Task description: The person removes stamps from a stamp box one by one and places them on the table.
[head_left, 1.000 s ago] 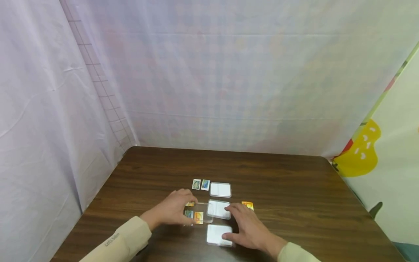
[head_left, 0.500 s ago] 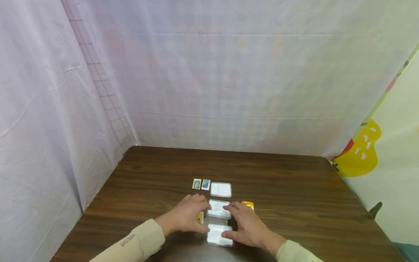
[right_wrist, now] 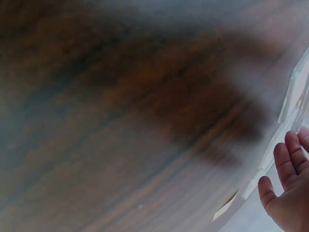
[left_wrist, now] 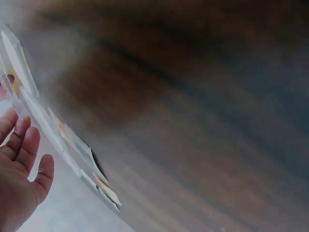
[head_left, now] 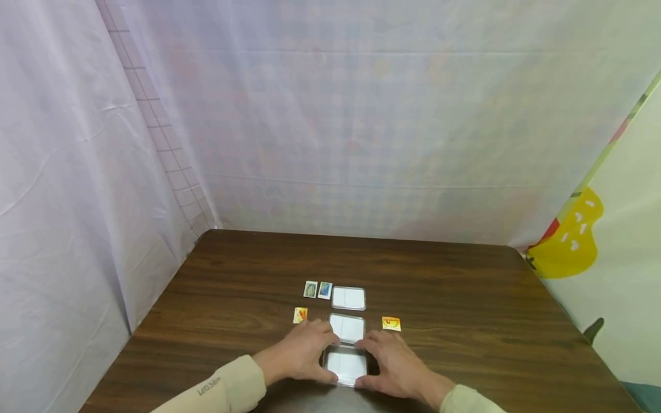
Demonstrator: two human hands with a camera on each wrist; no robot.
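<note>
A clear plastic lid (head_left: 345, 349) lies level over the nearest white-backed flat case (head_left: 346, 367), overlapping it in the head view. My left hand (head_left: 306, 351) grips the lid's left side, with thumb at the near corner and fingertips at the far one. On the opposite side, my right hand (head_left: 395, 365) holds the right edge in the same way. A second flat case (head_left: 347, 328) sits just beyond the fingertips, and a third case (head_left: 348, 298) farther back. In the left wrist view the left fingers (left_wrist: 29, 145) reach to the transparent edge. Most stamps beside the left hand are hidden by it.
Two bluish-green stamps, the left stamp (head_left: 310, 289) and the right stamp (head_left: 325, 290), lie beside the farthest case. An orange stamp (head_left: 300, 315) shows beyond my left hand, and a yellow-orange stamp (head_left: 391, 323) beyond my right. White curtains (head_left: 361, 143) stand behind the brown table (head_left: 449, 281).
My left hand has carried the clear lid rightward and nearer, from over the stamps to the nearest case. My right hand has shifted slightly nearer and now meets the lid's right edge.
</note>
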